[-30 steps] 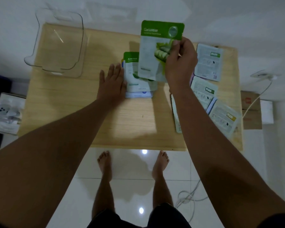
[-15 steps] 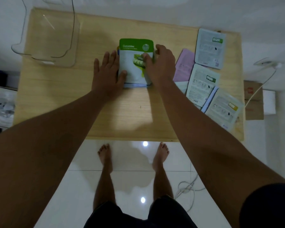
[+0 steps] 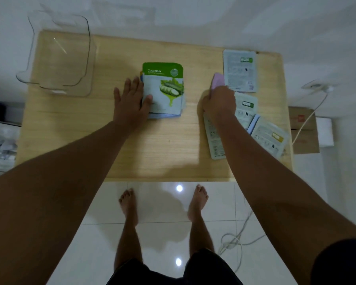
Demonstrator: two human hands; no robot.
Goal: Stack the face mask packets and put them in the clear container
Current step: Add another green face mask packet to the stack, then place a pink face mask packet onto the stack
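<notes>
A stack of face mask packets (image 3: 164, 89) lies mid-table with a green Cucumber packet on top. My left hand (image 3: 130, 101) rests flat at the stack's left edge, thumb on the top packet. The clear container (image 3: 88, 40) stands empty at the table's back left corner. My right hand (image 3: 218, 100) is curled over the near end of a pink packet (image 3: 219, 80) among the loose packets on the right. Around it lie grey-white packets (image 3: 239, 70), (image 3: 246, 108), (image 3: 269, 138) and one partly under my forearm (image 3: 214, 138).
The wooden table (image 3: 162, 153) is small, with its front edge near my bare feet. A cardboard box (image 3: 304, 130) and a white cable (image 3: 308, 118) sit off the right side. Another box (image 3: 2, 145) lies on the floor at the left.
My right hand laid the Cucumber packet on the stack, let it go and moved right to the pink packet. My left hand stayed beside the stack.
</notes>
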